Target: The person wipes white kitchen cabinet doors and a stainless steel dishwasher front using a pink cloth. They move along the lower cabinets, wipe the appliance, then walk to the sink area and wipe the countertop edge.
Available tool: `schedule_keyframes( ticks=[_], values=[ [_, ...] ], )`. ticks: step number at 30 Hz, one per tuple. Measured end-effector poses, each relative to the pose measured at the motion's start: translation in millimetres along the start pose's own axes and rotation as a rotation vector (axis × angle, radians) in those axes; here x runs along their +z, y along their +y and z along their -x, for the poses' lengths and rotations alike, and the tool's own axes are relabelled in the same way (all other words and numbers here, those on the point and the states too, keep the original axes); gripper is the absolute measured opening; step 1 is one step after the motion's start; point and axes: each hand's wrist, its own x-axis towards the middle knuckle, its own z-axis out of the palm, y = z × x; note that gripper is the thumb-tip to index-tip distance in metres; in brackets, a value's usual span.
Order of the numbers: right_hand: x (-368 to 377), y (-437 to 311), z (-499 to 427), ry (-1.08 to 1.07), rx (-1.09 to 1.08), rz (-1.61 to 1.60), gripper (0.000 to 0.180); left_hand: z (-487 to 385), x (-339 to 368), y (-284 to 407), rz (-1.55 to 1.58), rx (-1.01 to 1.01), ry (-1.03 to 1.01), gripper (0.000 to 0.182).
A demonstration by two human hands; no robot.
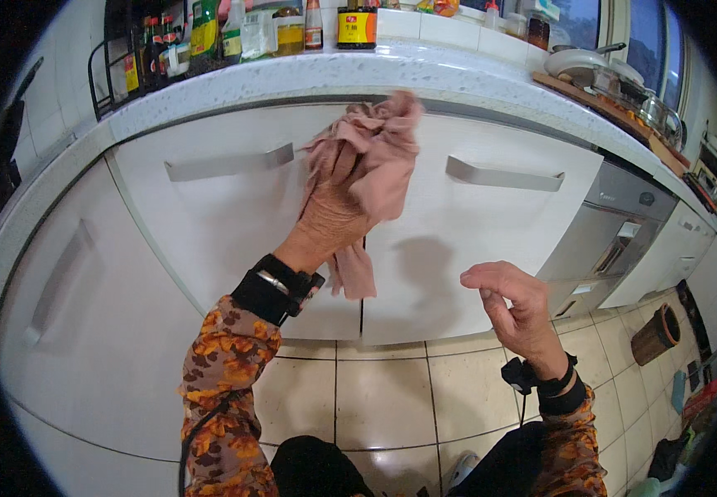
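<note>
A crumpled pink cloth [389, 155] is held in my left hand [333, 214] against the upper part of the white cabinet doors, just below the countertop's edge. One end of the cloth hangs down beneath the wrist, and the cloth hides some of my fingers. To the left of the cloth is a metal door handle [231, 164]; another handle [504, 175] is on the right-hand door [489, 230]. My right hand [517, 304] is lower and to the right, in front of that door, with its fingers bent, thumb and forefinger apart, and nothing in it.
Sauce bottles, one a dark bottle with a yellow label [356, 28], and a black rack [101, 77] stand on the speckled countertop [445, 71]. A wooden board [607, 112], pans and glassware are at the right. A brown bin [653, 335] stands on the tiled floor.
</note>
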Motion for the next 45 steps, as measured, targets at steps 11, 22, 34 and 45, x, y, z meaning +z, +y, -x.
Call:
schedule_keyframes(
  ticks=[11, 22, 34, 45],
  values=[
    [-3, 23, 8, 0.101, -0.016, -0.188, 0.026, -58, 40, 42, -0.373, 0.349, -0.195, 0.033],
    [-37, 43, 23, 0.210, 0.068, -0.222, 0.024, 95, 90, 71, 0.060, -0.167, -0.574, 0.065],
    [-51, 56, 32, 0.266, 0.022, -0.382, 0.021, 14, 168, 113, -0.206, -0.095, -0.355, 0.047],
    [-58, 52, 33, 0.290, -0.056, -0.401, 0.022, -93, 297, 178, -0.051, 0.380, -0.396, 0.046]
  ],
)
